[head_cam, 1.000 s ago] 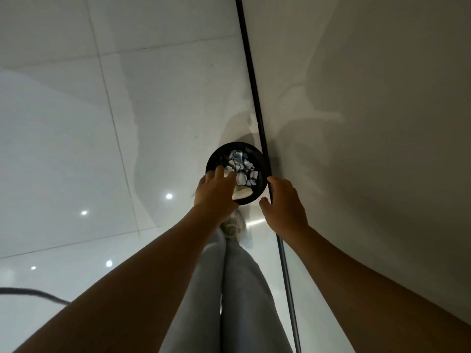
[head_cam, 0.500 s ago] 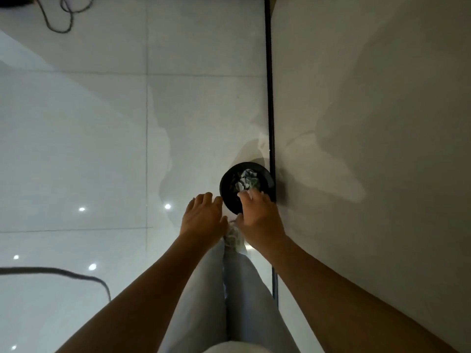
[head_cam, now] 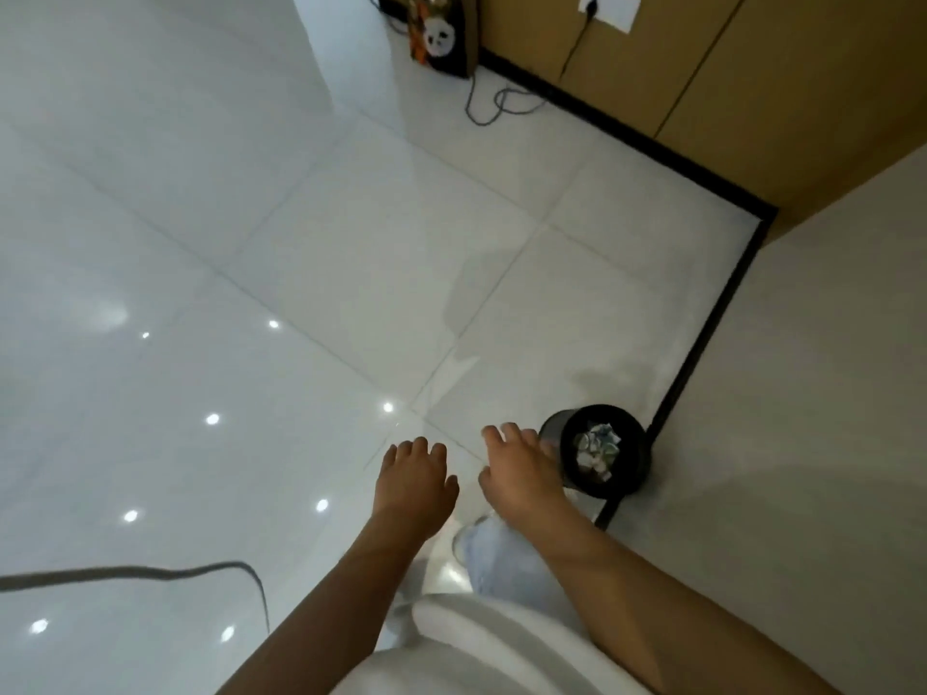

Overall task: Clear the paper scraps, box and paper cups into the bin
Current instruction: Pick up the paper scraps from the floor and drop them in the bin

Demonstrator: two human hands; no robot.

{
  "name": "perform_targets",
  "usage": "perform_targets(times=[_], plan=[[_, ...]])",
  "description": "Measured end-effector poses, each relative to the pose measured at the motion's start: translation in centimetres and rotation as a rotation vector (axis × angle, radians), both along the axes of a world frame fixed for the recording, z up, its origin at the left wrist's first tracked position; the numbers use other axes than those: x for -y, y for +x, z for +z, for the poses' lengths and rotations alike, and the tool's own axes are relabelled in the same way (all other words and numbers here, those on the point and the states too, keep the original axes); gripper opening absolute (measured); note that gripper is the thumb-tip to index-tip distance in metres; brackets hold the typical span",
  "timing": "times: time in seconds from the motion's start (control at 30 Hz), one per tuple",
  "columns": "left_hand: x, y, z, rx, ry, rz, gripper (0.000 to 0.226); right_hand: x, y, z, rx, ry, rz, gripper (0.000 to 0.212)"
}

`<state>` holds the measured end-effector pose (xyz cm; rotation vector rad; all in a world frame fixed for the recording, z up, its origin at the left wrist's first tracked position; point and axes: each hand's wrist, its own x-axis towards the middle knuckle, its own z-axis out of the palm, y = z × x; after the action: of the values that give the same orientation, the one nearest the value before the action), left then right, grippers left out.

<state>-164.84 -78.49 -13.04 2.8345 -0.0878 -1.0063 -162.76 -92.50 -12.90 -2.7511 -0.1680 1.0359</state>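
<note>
Both hands off the bin now — empty, apart.

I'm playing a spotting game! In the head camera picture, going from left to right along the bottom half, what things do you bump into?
Dark cable on the floor → left hand → right hand → black bin holding paper scraps → black strip along the wall's foot.

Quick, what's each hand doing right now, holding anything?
Left hand: open, fingers relaxed, holding nothing.
Right hand: open, empty, beside the bin.
</note>
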Motion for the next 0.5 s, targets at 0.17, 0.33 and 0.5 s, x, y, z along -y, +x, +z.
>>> perform_targets(times=[0.17,0.33,0.5], plan=[[-10.4,-6.2,2.2,0.014,0.014,0.217,0.045,-11.0,-3.1,2.0,0.036,-0.012,0.244,0.048],[-21.6,-14.3,3.7,0.036,0.022,0.435,0.042,-23.6,-8.8,3.8,0.057,-0.011,0.483,0.049],[-31.5,-23.9,5.1,0.044,0.036,0.688,0.045,-36.0,-16.3,5.4,0.062,0.048,0.761,0.047]])
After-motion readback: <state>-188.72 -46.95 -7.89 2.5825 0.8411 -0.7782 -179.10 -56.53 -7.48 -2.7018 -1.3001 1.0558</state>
